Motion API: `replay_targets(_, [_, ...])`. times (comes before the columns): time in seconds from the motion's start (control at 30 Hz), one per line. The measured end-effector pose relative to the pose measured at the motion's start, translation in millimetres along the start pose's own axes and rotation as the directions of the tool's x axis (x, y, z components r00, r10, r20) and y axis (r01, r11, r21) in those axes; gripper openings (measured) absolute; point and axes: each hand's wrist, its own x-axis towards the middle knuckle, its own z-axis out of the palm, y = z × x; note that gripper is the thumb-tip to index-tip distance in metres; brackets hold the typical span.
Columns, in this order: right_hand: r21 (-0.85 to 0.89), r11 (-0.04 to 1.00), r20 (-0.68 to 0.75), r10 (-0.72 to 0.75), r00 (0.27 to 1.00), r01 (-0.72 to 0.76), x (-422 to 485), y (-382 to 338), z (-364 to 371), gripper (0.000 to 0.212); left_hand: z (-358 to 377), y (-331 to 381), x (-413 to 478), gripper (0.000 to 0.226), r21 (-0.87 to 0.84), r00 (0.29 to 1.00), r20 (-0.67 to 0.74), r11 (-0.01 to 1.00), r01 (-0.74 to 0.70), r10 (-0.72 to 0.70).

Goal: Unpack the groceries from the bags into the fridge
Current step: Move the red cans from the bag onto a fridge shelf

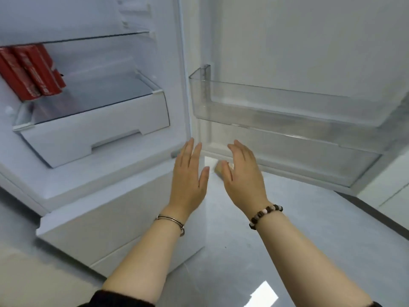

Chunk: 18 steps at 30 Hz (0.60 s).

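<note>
The white fridge [172,89] stands open in front of me. Red cartons [28,72] sit on a glass shelf [95,96] at the left, above a white drawer [95,131]. My left hand [190,178] and my right hand [243,176] are both held out flat with fingers apart, near the bottom corner where the fridge body meets the open door [309,41]. Neither hand holds anything. No grocery bags are in view.
Two clear plastic door bins [287,107] hang on the inside of the door at the right. A closed white lower compartment [115,218] lies below the drawer. The floor [276,251] is glossy grey tile. A small tan object [219,168] lies on the floor behind my right hand.
</note>
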Motion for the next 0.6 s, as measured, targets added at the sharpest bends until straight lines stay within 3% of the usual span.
replay_targets(0.17, [-0.111,0.98,-0.11,0.153,0.982,-0.165,-84,63,-81,0.051,54,105,-37,0.055,-0.124,0.981,0.116,0.982,-0.141,0.155])
replay_targets(0.3, [-0.157,0.927,-0.253,0.294,0.922,-0.339,-156,116,-156,0.057,107,202,-62,0.057,-0.229,0.934,0.196,0.94,-0.253,0.299])
replay_targets(0.47, [-0.22,0.806,-0.444,0.42,0.792,-0.55,-241,176,-252,0.047,164,328,-92,0.065,-0.333,0.83,0.33,0.878,-0.343,0.449])
replay_targets(0.6, [-0.198,0.671,-0.596,0.497,0.631,-0.715,-305,212,-326,0.048,203,425,-113,0.066,-0.441,0.705,0.368,0.782,-0.44,0.605])
